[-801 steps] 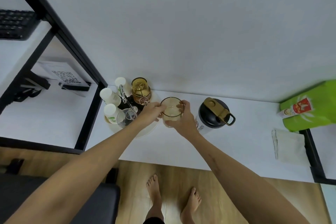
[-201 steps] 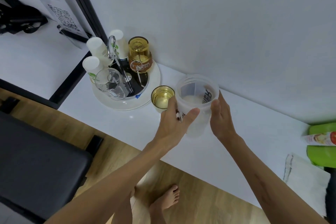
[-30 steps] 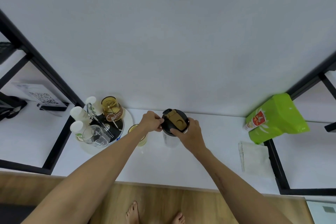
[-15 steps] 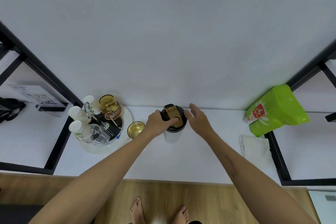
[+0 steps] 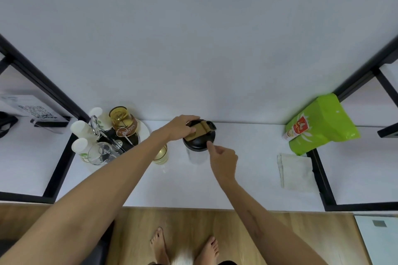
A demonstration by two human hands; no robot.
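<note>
The lid is on the shaker now.
On the white tabletop [image 5: 247, 178], the clear plastic shaker bottle [image 5: 197, 157] stands at 12 o'clock by the wall. The left hand [image 5: 179, 128] grips its round black lid with a tan flip cap [image 5: 198, 145]. The right hand [image 5: 225, 160] just let go, one finger touching the rim at 5 o'clock. Closing looks nearly done.

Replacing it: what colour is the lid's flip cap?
Tan flip cap on round black lid; head view.
</note>
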